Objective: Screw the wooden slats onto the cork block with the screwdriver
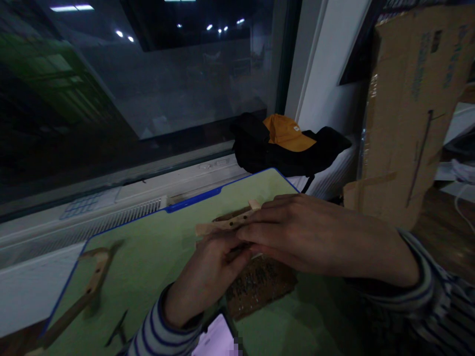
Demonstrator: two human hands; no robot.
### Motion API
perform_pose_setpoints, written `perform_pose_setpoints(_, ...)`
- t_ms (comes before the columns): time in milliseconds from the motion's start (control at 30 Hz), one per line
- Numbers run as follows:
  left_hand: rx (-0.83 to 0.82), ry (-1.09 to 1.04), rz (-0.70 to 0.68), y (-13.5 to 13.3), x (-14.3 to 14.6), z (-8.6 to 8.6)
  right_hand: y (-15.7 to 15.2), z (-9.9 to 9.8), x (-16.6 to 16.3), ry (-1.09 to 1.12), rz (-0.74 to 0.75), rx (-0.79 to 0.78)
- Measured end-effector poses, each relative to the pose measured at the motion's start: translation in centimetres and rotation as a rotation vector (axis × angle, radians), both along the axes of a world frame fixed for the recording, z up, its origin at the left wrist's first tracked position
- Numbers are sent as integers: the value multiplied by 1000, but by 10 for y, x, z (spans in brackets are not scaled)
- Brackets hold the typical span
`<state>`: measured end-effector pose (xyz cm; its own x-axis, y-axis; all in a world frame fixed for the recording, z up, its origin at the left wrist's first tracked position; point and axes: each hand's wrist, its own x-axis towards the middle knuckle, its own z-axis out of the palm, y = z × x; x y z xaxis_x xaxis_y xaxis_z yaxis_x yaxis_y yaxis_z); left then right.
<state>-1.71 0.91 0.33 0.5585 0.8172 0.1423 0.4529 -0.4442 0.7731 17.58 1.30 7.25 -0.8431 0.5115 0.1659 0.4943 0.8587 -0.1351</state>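
My left hand (208, 269) and my right hand (297, 230) meet over the green board, the right fingers overlapping the left ones. Both are closed around a pale wooden piece (222, 225) with dark round holes, which slants up to the right. My overlapping fingers hide much of it. Under my hands lies a brown cardboard piece (261, 287) with dark print and a rough edge. Off to the left rests a curved wooden piece (94, 284) with holes. Nearer my left sleeve are thin dark pieces (118, 329), perhaps hex keys, too dim to be sure.
The green board (148, 257) has a blue edge. A pale lilac object (217, 338) lies at the near side. Behind stand a black bag (256, 155) with an orange cap (287, 132), a window (166, 74) and a vented sill (133, 212). A big cardboard box (404, 118) stands right.
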Motion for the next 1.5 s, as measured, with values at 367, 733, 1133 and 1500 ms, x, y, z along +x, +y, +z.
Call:
perform_pose_setpoints(367, 1, 53, -3, -4, 2, 3, 1, 2, 1, -51, -50, -13)
perform_pose_setpoints(733, -21, 18, 67, -3, 2, -4, 2, 2, 0, -25, -65, -80)
perform_pose_setpoints(1133, 7, 90, -12, -4, 1, 2, 2, 2, 2, -44, -53, -32)
perform_pose_setpoints(1500, -33, 17, 102, -4, 4, -5, 3, -1, 2, -32, -75, -50)
